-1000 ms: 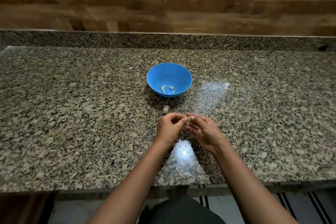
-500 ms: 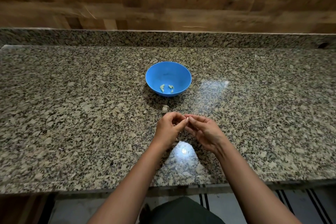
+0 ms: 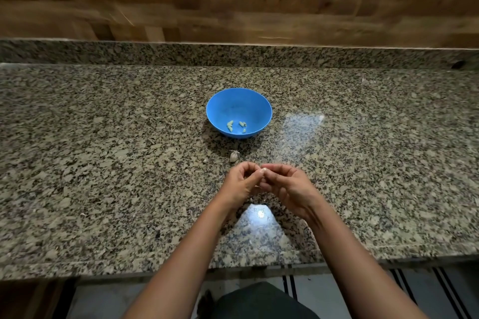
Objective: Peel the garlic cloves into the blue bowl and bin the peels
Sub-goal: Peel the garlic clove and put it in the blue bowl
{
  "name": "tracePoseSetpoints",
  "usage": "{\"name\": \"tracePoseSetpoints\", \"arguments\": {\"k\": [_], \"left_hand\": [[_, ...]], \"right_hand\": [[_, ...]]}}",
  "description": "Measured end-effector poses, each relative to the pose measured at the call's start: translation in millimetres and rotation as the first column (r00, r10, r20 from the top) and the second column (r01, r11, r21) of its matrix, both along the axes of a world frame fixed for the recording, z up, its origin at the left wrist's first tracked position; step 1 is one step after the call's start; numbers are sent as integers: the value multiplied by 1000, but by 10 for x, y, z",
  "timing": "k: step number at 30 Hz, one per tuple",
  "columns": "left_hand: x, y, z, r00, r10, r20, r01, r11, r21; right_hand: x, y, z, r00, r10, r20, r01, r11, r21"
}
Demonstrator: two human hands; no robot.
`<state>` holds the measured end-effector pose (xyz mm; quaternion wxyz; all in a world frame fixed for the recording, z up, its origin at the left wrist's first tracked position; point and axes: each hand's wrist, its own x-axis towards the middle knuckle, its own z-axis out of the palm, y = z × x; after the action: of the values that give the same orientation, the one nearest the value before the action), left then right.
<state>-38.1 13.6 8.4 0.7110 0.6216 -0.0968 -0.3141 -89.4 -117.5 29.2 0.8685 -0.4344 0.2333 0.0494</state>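
A blue bowl (image 3: 259, 101) stands in the middle of the granite counter with several peeled pale cloves (image 3: 230, 126) in its bottom. Just in front of it lies an unpeeled garlic clove (image 3: 233, 156). Nearer me, my left hand (image 3: 241, 184) and my right hand (image 3: 287, 186) meet fingertip to fingertip and pinch a small white garlic clove (image 3: 262, 170) between them. Most of that clove is hidden by my fingers.
The granite counter (image 3: 103, 163) runs wide to both sides, with a raised granite lip and a wooden wall behind. A small peel scrap (image 3: 205, 160) lies left of the loose clove. The counter's front edge is close to my body. No bin is in view.
My hands stay in the same spot with the clove between them; the fingers have shifted a little around it. The camera has tilted slightly.
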Motion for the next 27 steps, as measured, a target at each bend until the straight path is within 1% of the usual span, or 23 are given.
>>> {"name": "tracePoseSetpoints", "arguments": {"k": [3,6,8,9,11,13,14,17,21,27], "left_hand": [[25,4,23,1000,-12,-17,12,1000,-5],[26,11,41,1000,-25,-11,25,1000,0],[16,32,37,1000,10,9,-10,1000,19],[12,50,39,999,37,23,-38,999,37],[31,83,29,995,93,41,-96,993,76],[58,98,23,991,114,68,-122,985,122],[64,96,30,989,106,103,-121,981,154],[49,72,64,972,63,227,-119,962,246],[34,56,113,943,69,327,-174,937,303],[41,36,152,906,53,419,-217,909,355]], "right_hand": [[1,14,25,999,20,37,-17,997,-77],[11,15,19,999,-27,37,29,998,-47],[13,6,4,997,-68,40,70,997,-35],[9,-4,-8,996,-72,51,75,994,-74],[-11,-7,-14,997,-41,66,57,966,-253],[-31,10,-17,998,-19,67,48,889,-456],[-32,24,-21,998,-19,67,52,847,-529],[-24,66,-15,997,-5,75,55,732,-679],[-21,95,-7,997,36,65,32,577,-816],[-3,120,25,997,59,59,28,422,-906]]}}
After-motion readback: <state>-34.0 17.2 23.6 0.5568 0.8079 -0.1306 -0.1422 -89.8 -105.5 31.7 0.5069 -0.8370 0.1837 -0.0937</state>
